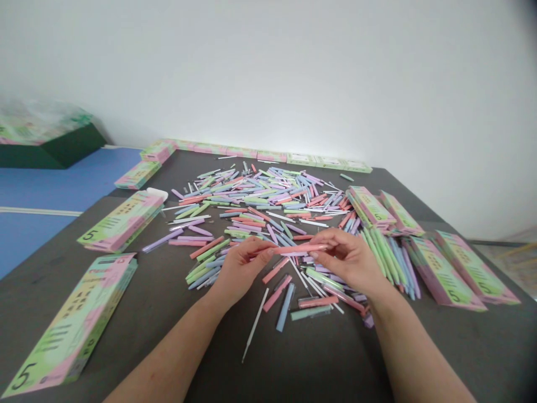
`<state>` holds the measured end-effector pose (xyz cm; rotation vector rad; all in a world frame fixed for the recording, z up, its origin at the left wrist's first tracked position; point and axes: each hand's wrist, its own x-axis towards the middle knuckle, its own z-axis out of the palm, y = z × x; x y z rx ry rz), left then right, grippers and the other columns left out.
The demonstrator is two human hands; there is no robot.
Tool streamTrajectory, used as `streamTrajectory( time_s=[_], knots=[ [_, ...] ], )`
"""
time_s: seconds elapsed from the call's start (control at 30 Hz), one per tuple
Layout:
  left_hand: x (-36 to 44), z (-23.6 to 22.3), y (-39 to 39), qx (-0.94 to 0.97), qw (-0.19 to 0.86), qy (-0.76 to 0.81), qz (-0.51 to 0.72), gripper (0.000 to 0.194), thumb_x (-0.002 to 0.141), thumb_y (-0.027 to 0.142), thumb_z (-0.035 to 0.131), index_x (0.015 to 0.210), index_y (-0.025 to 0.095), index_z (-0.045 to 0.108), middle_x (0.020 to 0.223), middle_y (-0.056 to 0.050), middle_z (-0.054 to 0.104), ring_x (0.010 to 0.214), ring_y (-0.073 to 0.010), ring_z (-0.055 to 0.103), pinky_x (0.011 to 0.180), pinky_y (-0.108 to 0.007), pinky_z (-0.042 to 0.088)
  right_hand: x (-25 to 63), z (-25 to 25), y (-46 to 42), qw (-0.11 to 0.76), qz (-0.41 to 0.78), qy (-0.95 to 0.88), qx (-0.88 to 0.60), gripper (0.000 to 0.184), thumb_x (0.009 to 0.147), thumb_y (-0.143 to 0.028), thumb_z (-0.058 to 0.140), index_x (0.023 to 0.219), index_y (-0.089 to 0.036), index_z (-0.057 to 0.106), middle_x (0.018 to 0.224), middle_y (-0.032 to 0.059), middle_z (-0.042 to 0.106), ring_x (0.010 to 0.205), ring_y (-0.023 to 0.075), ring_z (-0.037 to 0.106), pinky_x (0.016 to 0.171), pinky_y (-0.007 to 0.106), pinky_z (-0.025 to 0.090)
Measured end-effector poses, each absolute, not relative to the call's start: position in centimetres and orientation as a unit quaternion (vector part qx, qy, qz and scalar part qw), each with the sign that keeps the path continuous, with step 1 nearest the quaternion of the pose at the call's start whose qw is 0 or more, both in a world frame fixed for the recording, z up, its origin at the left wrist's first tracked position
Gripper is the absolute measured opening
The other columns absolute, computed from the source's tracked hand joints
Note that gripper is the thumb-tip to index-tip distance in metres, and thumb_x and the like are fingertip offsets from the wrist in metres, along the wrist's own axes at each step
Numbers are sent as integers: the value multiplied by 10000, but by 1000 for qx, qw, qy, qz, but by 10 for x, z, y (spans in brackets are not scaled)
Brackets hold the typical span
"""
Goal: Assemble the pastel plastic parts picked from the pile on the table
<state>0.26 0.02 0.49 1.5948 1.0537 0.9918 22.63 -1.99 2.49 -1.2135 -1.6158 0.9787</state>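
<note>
A coral-pink pen [298,248] is held level above the table between both hands. My left hand [243,263] pinches its left end, and my right hand [350,260] grips the right end with thumb and fingers. Below and behind the hands spreads a big pile of pen parts [268,196] in pink, green, blue and purple, with white refills mixed in. One white refill [255,326] lies apart in front. Close under the hands are a blue pen piece [285,307] and a green one [311,313].
Pastel cardboard boxes [69,330] lie along the left, with more boxes [447,271] on the right and a row [272,156] at the back wall. Sorted green pens [380,254] lie beside my right hand. A dark green crate [54,146] stands on a blue surface [37,187] at left.
</note>
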Motion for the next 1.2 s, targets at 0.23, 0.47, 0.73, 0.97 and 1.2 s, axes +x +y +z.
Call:
streamTrajectory(
  time_s=[0.23,0.47,0.73,0.97,1.2],
  knots=[
    [2,4,0,649,473,436,407,220,822,350,591,882,188,727,842,-45,663,830,-189,582,804,-316,431,225,23,-19,434,386,-623,-525,241,725,-360,726,874,-173,693,820,61,732,650,167,639,586,286,516],
    [2,4,0,658,466,427,410,208,830,318,586,890,174,723,831,-45,652,811,-177,580,771,-297,429,220,26,-20,432,385,-623,-526,254,773,-405,671,795,-155,706,612,29,679,511,122,597,491,229,493],
    [3,6,-1,654,471,426,411,205,820,323,592,874,173,722,808,-43,641,805,-178,578,763,-294,441,222,22,-19,411,370,-641,-532,351,822,-463,600,675,-153,676,531,24,620,473,111,518,461,224,427],
    [3,6,-1,650,477,425,410,194,827,309,590,880,177,722,807,-34,644,805,-172,579,765,-283,435,221,19,-19,397,372,-639,-544,452,848,-514,537,573,-164,614,483,15,566,466,118,512,468,231,402],
    [1,-1,3,644,470,441,413,198,824,321,596,883,185,726,850,-46,675,841,-186,596,807,-306,438,223,24,-19,430,399,-647,-487,289,795,-364,660,1027,-197,619,750,22,655,651,150,591,590,262,459]
  ],
)
